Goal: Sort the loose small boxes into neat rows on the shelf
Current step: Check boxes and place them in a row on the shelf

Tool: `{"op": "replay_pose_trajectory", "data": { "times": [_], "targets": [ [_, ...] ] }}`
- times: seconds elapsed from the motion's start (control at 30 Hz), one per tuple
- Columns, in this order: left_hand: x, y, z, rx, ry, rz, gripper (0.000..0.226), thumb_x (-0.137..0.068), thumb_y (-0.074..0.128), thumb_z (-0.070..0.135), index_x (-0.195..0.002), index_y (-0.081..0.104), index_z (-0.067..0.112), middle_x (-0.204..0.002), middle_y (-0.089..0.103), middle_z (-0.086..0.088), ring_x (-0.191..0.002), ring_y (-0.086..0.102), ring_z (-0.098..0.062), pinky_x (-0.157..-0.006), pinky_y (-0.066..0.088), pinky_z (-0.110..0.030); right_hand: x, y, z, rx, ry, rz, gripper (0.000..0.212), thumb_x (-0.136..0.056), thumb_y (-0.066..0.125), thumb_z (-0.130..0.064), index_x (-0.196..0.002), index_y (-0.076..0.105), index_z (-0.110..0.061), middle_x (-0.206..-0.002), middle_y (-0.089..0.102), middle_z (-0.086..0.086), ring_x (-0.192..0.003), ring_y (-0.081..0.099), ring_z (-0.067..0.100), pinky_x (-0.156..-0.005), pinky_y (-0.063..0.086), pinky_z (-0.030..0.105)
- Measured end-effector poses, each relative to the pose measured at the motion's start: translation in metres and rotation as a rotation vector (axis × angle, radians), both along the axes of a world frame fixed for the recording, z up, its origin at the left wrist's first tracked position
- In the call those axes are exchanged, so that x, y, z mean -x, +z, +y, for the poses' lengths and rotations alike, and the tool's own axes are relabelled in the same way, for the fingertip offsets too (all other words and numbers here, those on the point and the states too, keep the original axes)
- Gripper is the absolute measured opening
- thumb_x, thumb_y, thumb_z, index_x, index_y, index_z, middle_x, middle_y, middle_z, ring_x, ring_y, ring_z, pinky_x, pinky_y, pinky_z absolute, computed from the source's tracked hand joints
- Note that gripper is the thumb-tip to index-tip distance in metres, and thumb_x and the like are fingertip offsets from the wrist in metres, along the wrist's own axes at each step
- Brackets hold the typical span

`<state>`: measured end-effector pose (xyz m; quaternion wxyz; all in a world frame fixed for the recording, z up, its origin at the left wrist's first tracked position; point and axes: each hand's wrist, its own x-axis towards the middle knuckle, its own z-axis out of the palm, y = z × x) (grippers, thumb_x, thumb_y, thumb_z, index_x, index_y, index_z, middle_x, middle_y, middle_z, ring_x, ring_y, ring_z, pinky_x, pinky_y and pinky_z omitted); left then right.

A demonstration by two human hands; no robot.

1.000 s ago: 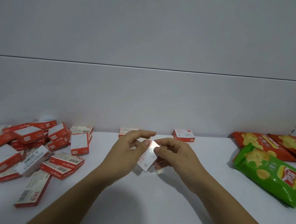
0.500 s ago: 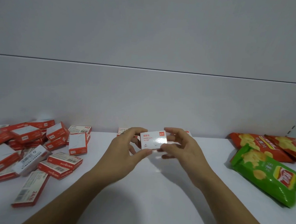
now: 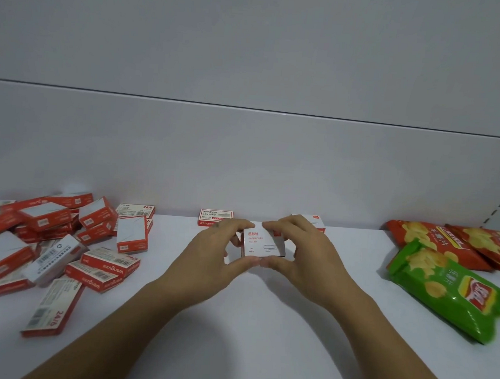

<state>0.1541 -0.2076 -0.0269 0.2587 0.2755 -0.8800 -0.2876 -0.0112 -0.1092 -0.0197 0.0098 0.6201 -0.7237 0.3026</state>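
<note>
A small white paper-clip box [image 3: 263, 243] with red print is held upright above the white shelf [image 3: 252, 321], its printed face toward me. My left hand [image 3: 213, 260] pinches its left side between thumb and fingers. My right hand [image 3: 303, 257] pinches its right side the same way. Against the back wall stand a red-and-white staple box [image 3: 214, 216] and another white-and-red box [image 3: 315, 221], partly hidden behind my right hand. A loose pile of red-and-white staple boxes [image 3: 50, 235] covers the shelf's left part.
Red chip bags [image 3: 450, 245] and a green chip bag [image 3: 453, 292] lie at the right. One staple box [image 3: 52, 309] lies alone near the front left. A grey back wall [image 3: 244, 159] closes the shelf.
The box has been turned from tilted on edge to upright and facing me. Both hands carried it farther back, toward the wall.
</note>
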Motion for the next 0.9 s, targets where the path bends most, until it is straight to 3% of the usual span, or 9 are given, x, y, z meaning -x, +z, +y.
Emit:
{"op": "replay_pose_trajectory", "data": {
  "times": [0.17,0.27,0.4,0.53,0.7,0.9],
  "targets": [
    [0.0,-0.005,-0.002,0.031,0.028,-0.112,0.061,-0.085,0.064,0.048,-0.138,0.037,0.036,-0.133,0.049,0.014,-0.101,0.047,0.0,-0.086,0.044,-0.016,0.005,-0.008,-0.003,-0.103,-0.06,0.011,0.056,-0.082,0.073,-0.037,-0.133,0.053,-0.027,-0.126,0.051,-0.012,-0.108,0.046,0.005,-0.082,0.039,0.017],
    [-0.002,-0.005,-0.005,0.094,0.032,-0.159,0.054,-0.089,0.058,0.048,-0.137,0.037,0.037,-0.136,0.046,0.015,-0.108,0.044,0.003,-0.09,0.035,-0.015,0.012,-0.011,-0.004,-0.199,-0.15,0.027,0.056,-0.085,0.069,-0.036,-0.136,0.049,-0.027,-0.132,0.048,-0.011,-0.121,0.044,0.012,-0.087,0.039,0.024],
    [-0.003,-0.006,-0.005,0.15,0.002,-0.181,0.042,-0.092,0.054,0.046,-0.132,0.042,0.039,-0.134,0.046,0.019,-0.114,0.043,0.004,-0.09,0.032,-0.015,0.012,-0.011,-0.008,-0.25,-0.228,0.134,0.042,-0.092,0.058,-0.033,-0.133,0.052,-0.029,-0.135,0.049,-0.008,-0.124,0.042,0.017,-0.093,0.037,0.029],
    [-0.003,-0.008,-0.006,0.17,0.005,-0.19,0.039,-0.092,0.053,0.046,-0.13,0.044,0.038,-0.133,0.047,0.018,-0.117,0.044,-0.001,-0.093,0.035,-0.017,0.003,-0.004,-0.005,-0.208,-0.192,0.211,0.032,-0.091,0.053,-0.028,-0.12,0.064,-0.032,-0.122,0.057,-0.009,-0.115,0.047,0.015,-0.084,0.038,0.026],
    [-0.003,-0.008,-0.006,0.212,0.005,-0.21,0.04,-0.093,0.051,0.047,-0.131,0.045,0.036,-0.134,0.047,0.017,-0.119,0.043,-0.002,-0.095,0.036,-0.019,-0.014,-0.008,-0.002,-0.303,-0.102,0.34,0.035,-0.092,0.045,-0.031,-0.124,0.058,-0.028,-0.122,0.054,-0.009,-0.111,0.045,0.016,-0.076,0.033,0.026],
    [-0.003,-0.006,-0.006,0.243,-0.011,-0.232,0.041,-0.094,0.048,0.048,-0.133,0.045,0.035,-0.137,0.045,0.016,-0.124,0.04,-0.004,-0.099,0.034,-0.02,-0.007,-0.018,-0.012,-0.308,-0.133,0.325,0.053,-0.094,0.043,-0.047,-0.142,0.038,-0.025,-0.139,0.044,-0.008,-0.126,0.038,0.017,-0.102,0.03,0.031]
  ]
}}
